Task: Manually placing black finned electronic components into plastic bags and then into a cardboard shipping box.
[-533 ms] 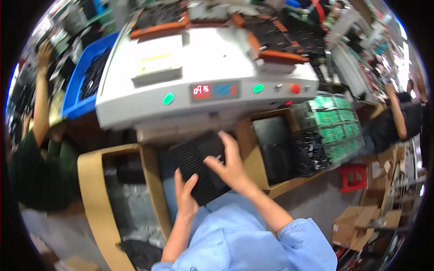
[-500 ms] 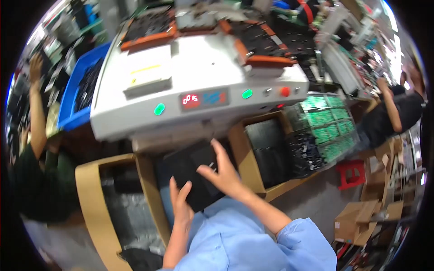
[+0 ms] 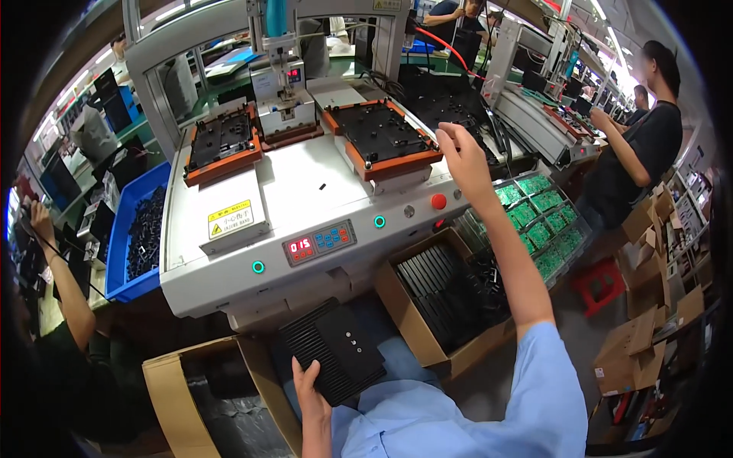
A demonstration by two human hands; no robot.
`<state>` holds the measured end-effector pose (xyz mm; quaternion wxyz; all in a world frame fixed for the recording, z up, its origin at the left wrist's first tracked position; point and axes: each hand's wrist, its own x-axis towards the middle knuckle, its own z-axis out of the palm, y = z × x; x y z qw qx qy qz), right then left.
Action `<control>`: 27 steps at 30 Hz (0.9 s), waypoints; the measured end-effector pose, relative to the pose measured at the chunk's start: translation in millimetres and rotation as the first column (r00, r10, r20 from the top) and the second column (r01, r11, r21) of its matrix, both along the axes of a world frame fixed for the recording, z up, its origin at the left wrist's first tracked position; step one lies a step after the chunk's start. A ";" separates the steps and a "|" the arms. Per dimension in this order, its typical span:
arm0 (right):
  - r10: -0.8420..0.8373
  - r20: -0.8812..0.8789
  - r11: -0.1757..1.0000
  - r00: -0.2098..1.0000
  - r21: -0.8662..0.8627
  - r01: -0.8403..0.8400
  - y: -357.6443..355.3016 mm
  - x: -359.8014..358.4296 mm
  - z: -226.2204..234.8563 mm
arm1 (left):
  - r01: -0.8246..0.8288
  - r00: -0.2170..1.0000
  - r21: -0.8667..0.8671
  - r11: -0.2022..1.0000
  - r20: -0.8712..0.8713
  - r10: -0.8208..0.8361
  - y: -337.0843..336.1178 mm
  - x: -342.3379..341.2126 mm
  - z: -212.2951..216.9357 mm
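Left hand point(image 3: 311, 397) closed on the near corner of a black finned plate point(image 3: 332, 351), held flat over the lap just below the front edge of the white machine bench point(image 3: 305, 183), presumably to keep it level. Right hand point(image 3: 462, 153) extended, fingers loosely spread and empty, at the right edge of the right-hand orange-framed fixture point(image 3: 382, 137). Open cardboard box point(image 3: 439, 294) of similar plates below the bench front, within reach. Compared with half a second earlier: right hand lifted off the plate and raised to the fixture.
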<state>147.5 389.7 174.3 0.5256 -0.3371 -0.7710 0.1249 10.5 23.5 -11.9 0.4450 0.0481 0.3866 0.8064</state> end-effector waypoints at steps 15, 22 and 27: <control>0.129 0.390 0.906 0.912 -0.420 0.052 63.9 -25.3 7.6 | -0.068 0.998 -0.028 0.997 0.008 0.069 -7.8 -5.5 -14.0; 0.024 0.594 0.947 0.804 -0.272 0.173 139.6 -92.9 31.5 | -0.004 0.999 -0.031 1.000 -0.037 0.003 -2.5 -2.6 -13.0; -0.042 0.538 0.923 0.842 -0.303 0.239 156.4 -134.6 17.8 | -0.034 0.999 -0.352 0.935 -0.052 0.017 -12.9 0.7 -6.4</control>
